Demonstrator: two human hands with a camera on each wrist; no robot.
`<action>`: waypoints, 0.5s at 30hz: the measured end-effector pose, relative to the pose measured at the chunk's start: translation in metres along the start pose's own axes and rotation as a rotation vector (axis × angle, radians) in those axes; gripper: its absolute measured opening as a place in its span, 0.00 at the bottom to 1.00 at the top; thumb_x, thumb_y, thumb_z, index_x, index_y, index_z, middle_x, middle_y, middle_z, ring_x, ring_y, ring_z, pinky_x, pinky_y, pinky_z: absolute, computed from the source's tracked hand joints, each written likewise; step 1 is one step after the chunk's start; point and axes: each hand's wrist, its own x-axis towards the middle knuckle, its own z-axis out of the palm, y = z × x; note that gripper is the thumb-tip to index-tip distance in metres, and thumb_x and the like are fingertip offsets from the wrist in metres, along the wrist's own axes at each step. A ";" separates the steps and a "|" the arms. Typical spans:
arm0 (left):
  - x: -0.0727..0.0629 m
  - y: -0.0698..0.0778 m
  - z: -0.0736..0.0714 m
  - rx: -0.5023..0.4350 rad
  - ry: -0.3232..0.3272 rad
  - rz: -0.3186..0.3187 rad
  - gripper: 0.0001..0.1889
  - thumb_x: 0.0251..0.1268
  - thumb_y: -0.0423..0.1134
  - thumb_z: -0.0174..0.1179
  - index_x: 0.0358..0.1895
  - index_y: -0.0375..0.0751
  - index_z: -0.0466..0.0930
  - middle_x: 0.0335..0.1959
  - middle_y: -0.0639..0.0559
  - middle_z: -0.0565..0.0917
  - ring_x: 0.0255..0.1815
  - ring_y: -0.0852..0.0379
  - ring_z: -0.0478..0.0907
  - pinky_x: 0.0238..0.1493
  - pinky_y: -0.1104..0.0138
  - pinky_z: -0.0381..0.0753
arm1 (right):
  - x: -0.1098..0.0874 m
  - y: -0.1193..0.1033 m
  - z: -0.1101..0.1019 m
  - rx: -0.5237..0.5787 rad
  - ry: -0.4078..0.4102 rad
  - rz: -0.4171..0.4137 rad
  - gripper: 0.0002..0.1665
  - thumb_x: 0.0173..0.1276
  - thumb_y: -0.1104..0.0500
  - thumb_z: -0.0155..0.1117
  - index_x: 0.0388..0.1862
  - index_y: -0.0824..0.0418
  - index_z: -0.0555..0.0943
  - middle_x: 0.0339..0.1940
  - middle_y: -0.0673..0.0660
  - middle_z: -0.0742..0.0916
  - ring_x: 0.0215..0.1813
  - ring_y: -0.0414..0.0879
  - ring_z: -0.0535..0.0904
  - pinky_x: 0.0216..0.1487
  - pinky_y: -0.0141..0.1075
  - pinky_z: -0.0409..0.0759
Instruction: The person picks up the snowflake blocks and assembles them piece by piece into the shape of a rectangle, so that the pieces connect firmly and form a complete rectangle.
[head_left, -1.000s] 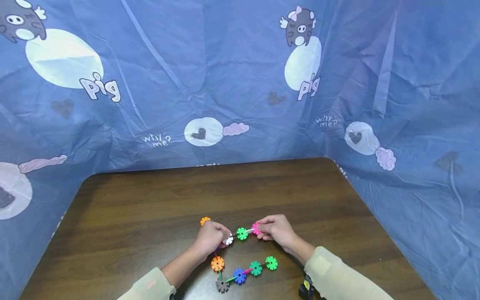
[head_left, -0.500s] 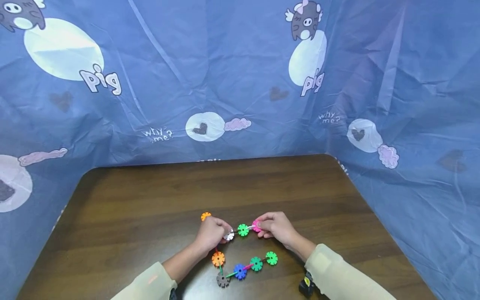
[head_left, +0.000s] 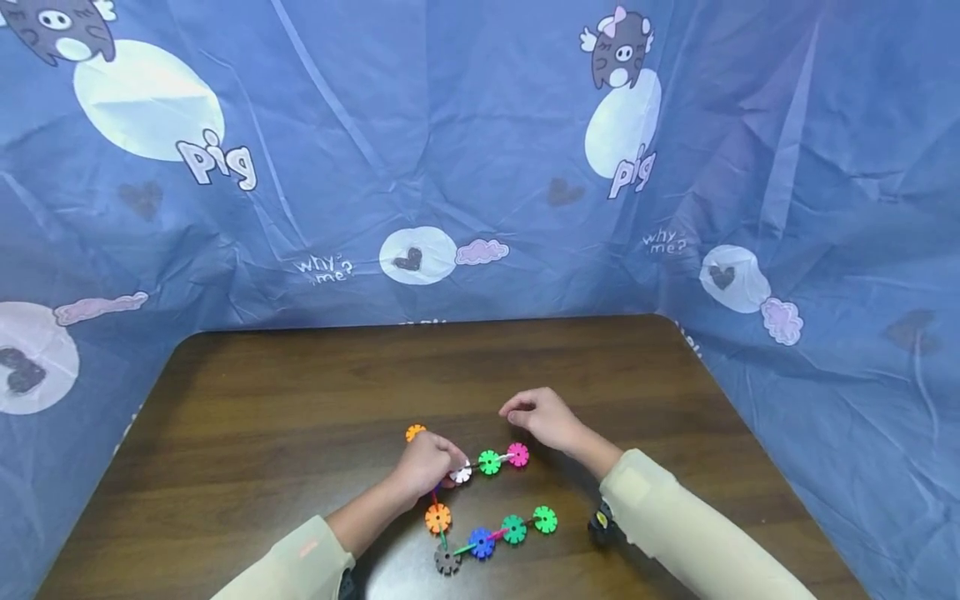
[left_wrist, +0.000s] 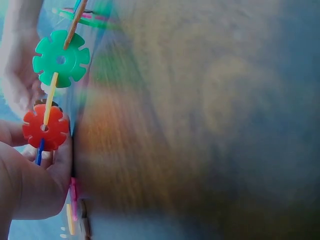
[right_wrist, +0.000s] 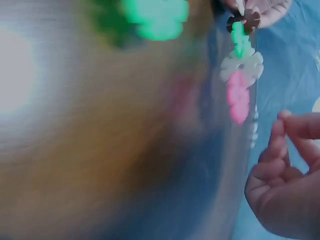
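Notched plastic snowflake discs, slotted into one another, form a bent chain on the table. My left hand (head_left: 426, 465) pinches a white disc (head_left: 461, 473) of its upper run. From there the run goes right through a green disc (head_left: 490, 462) to a pink disc (head_left: 517, 454) at its end. My right hand (head_left: 547, 417) is raised just behind and right of the pink disc, fingers loosely bent, nothing between thumb and fingertips in the right wrist view. In the left wrist view a red disc (left_wrist: 45, 134) overlaps the left hand, which hides part of the chain.
Nearer my body the chain turns through an orange disc (head_left: 438, 518) and a dark grey disc (head_left: 447, 560), then runs right to a green disc (head_left: 546, 520). Another orange disc (head_left: 415, 432) shows behind the left hand. A patterned blue cloth (head_left: 480, 167) surrounds the wooden table (head_left: 300, 392).
My right hand has let go of the pink disc and moved up and back from it. The left hand keeps its pinch on the white disc; the chain lies much as before.
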 end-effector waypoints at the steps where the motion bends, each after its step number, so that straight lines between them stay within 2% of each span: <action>1: 0.000 -0.001 -0.001 -0.004 -0.003 0.001 0.09 0.54 0.22 0.55 0.32 0.26 0.86 0.25 0.49 0.82 0.24 0.58 0.77 0.27 0.66 0.84 | 0.007 -0.006 0.004 -0.040 -0.044 -0.052 0.08 0.69 0.67 0.64 0.41 0.64 0.89 0.40 0.55 0.90 0.43 0.44 0.82 0.47 0.40 0.82; 4: 0.001 -0.004 -0.003 -0.015 -0.017 0.008 0.09 0.53 0.22 0.55 0.31 0.25 0.86 0.24 0.49 0.82 0.23 0.59 0.77 0.26 0.67 0.84 | 0.027 -0.027 0.023 -0.161 -0.174 -0.171 0.08 0.69 0.67 0.64 0.41 0.62 0.89 0.40 0.52 0.90 0.43 0.42 0.82 0.46 0.37 0.81; 8: 0.002 -0.004 -0.005 -0.001 -0.027 0.032 0.09 0.52 0.22 0.54 0.30 0.25 0.85 0.25 0.50 0.82 0.24 0.59 0.77 0.26 0.66 0.85 | 0.052 -0.056 0.049 -0.325 -0.328 -0.266 0.10 0.69 0.67 0.65 0.44 0.59 0.89 0.41 0.49 0.90 0.43 0.39 0.83 0.46 0.31 0.80; 12: 0.000 -0.001 -0.006 -0.010 -0.032 0.077 0.08 0.54 0.22 0.55 0.28 0.24 0.84 0.23 0.51 0.81 0.23 0.59 0.77 0.25 0.65 0.85 | 0.072 -0.073 0.066 -0.436 -0.471 -0.373 0.22 0.65 0.73 0.59 0.55 0.59 0.87 0.48 0.50 0.90 0.50 0.39 0.83 0.50 0.28 0.80; 15: 0.000 -0.001 -0.006 -0.033 -0.035 0.104 0.07 0.55 0.21 0.55 0.27 0.23 0.84 0.22 0.51 0.81 0.22 0.59 0.76 0.23 0.64 0.84 | 0.081 -0.079 0.074 -0.496 -0.538 -0.452 0.29 0.63 0.77 0.56 0.59 0.58 0.85 0.54 0.50 0.88 0.55 0.41 0.81 0.56 0.28 0.78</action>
